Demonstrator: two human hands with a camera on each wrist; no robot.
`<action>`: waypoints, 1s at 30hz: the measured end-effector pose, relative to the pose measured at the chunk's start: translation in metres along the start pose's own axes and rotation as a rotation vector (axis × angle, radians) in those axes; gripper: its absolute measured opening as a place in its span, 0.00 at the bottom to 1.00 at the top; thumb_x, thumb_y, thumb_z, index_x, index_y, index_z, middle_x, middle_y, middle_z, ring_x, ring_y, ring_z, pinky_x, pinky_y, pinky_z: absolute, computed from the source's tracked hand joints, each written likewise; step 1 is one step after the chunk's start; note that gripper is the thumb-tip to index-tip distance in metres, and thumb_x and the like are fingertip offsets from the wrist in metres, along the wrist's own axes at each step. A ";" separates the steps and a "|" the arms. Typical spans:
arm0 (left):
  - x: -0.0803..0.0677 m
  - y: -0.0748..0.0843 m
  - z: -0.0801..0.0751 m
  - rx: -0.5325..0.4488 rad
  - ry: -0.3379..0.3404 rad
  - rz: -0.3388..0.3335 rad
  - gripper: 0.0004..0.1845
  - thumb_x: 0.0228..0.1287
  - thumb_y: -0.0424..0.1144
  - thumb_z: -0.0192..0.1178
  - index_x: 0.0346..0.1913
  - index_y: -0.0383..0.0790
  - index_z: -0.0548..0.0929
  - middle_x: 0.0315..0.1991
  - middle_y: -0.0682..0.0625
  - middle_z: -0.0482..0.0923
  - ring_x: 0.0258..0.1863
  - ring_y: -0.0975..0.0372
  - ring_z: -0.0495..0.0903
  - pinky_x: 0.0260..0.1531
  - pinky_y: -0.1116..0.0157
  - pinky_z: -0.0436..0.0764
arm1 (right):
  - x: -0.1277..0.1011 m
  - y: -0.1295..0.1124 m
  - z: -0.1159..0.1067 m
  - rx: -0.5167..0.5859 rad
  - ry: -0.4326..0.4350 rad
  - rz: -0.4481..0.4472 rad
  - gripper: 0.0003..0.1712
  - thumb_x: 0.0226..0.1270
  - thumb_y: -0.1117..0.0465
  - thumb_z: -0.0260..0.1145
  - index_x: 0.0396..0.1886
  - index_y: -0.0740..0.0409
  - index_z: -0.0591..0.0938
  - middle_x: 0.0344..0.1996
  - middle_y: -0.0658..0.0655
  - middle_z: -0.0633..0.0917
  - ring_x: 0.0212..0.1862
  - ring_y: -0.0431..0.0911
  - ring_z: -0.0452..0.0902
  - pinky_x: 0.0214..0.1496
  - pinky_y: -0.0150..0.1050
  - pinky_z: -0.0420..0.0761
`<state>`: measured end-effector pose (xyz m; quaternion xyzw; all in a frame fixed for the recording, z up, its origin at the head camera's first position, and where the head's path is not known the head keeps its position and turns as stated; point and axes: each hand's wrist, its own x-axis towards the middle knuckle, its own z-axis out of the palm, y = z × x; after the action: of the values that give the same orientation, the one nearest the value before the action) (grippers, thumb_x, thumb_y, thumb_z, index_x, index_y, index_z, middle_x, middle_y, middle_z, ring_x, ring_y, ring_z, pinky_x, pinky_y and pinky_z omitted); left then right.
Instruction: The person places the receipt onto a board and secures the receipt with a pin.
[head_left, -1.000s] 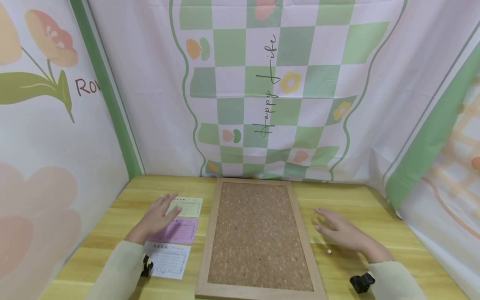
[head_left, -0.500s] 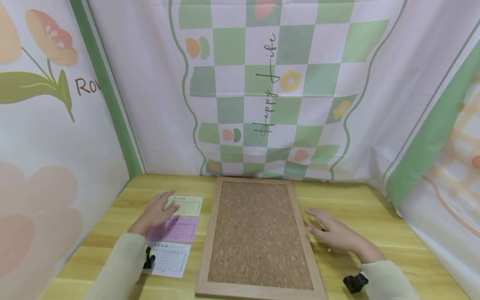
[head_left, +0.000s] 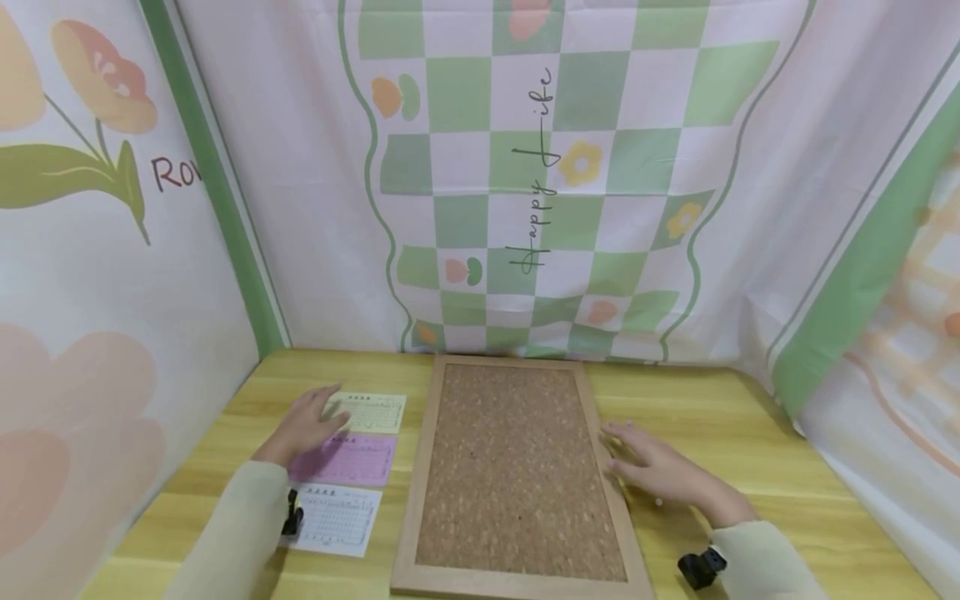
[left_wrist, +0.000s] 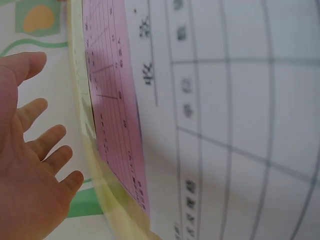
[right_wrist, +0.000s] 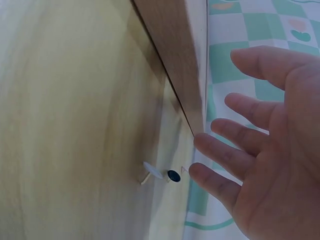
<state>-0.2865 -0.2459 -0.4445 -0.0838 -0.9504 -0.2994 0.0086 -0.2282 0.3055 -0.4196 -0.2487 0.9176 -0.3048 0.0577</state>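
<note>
At the left of the table [head_left: 735,417], the left hand [head_left: 303,427] lay flat with its fingers straight and slightly spread, holding nothing. Its fingertips rested on the near edge of the yellow slip [head_left: 371,412], and the pink slip [head_left: 347,459] lay just under and beside the palm. The white slip [head_left: 336,518] sat nearer the person, by the left sleeve [head_left: 232,533]. In the left wrist view the fingers [left_wrist: 47,142] showed spread and loose beside the pink slip [left_wrist: 112,120] and the white slip [left_wrist: 235,125], with the yellow slip's edge [left_wrist: 102,195] just past them.

Right of the slips lay the cork board [head_left: 517,467] in its wooden frame. The right hand [head_left: 660,471] rested open just beside the frame's right edge, fingers straight and fanned, fingertips touching or nearly touching the frame; it gripped nothing. In the right wrist view the fingers [right_wrist: 225,157] hung relaxed above the table, and two pins lay just beyond the fingertips beside the frame [right_wrist: 175,65]: a white pin [right_wrist: 150,171] and a dark pin [right_wrist: 173,175], close together.
</note>
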 end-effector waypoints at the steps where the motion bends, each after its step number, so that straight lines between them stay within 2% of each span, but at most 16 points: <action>1: 0.000 -0.001 0.000 0.001 -0.002 -0.003 0.36 0.75 0.46 0.55 0.76 0.32 0.57 0.73 0.25 0.52 0.70 0.30 0.51 0.64 0.30 0.52 | 0.000 0.000 0.001 0.009 -0.003 0.002 0.35 0.78 0.54 0.59 0.73 0.72 0.63 0.70 0.76 0.63 0.71 0.77 0.47 0.67 0.73 0.52; 5: 0.001 -0.003 -0.001 0.000 0.000 -0.016 0.36 0.74 0.46 0.56 0.76 0.30 0.58 0.72 0.24 0.53 0.70 0.30 0.53 0.64 0.30 0.53 | 0.002 0.001 0.003 0.023 -0.014 0.013 0.36 0.77 0.53 0.60 0.73 0.72 0.63 0.70 0.75 0.64 0.71 0.76 0.48 0.68 0.73 0.51; 12: 0.006 -0.007 -0.001 -0.011 -0.018 -0.059 0.37 0.74 0.47 0.55 0.76 0.30 0.56 0.72 0.24 0.52 0.70 0.31 0.51 0.65 0.31 0.51 | 0.005 0.002 0.005 0.036 -0.045 0.023 0.37 0.77 0.52 0.60 0.73 0.71 0.63 0.70 0.74 0.66 0.70 0.72 0.59 0.67 0.70 0.59; 15: 0.008 -0.010 -0.001 -0.029 -0.021 -0.078 0.38 0.74 0.48 0.56 0.76 0.30 0.56 0.72 0.24 0.52 0.71 0.31 0.51 0.65 0.31 0.51 | 0.005 0.001 0.006 0.026 -0.061 0.024 0.36 0.77 0.52 0.60 0.73 0.72 0.64 0.69 0.74 0.67 0.69 0.71 0.61 0.66 0.68 0.61; 23: 0.013 -0.017 -0.001 -0.037 -0.018 -0.106 0.42 0.71 0.50 0.60 0.76 0.29 0.56 0.72 0.23 0.53 0.70 0.31 0.52 0.66 0.33 0.52 | 0.004 0.001 0.007 0.004 -0.095 0.054 0.38 0.76 0.50 0.60 0.73 0.71 0.64 0.72 0.76 0.61 0.72 0.73 0.51 0.67 0.70 0.58; 30: 0.013 -0.018 -0.003 -0.040 -0.021 -0.123 0.44 0.68 0.51 0.63 0.76 0.29 0.57 0.72 0.24 0.54 0.70 0.31 0.53 0.66 0.33 0.53 | 0.005 0.004 0.007 -0.008 -0.093 0.046 0.39 0.76 0.49 0.61 0.74 0.71 0.63 0.72 0.75 0.61 0.72 0.74 0.52 0.66 0.71 0.58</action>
<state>-0.3027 -0.2599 -0.4510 -0.0284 -0.9477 -0.3173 -0.0218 -0.2318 0.3019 -0.4276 -0.2417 0.9206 -0.2877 0.1061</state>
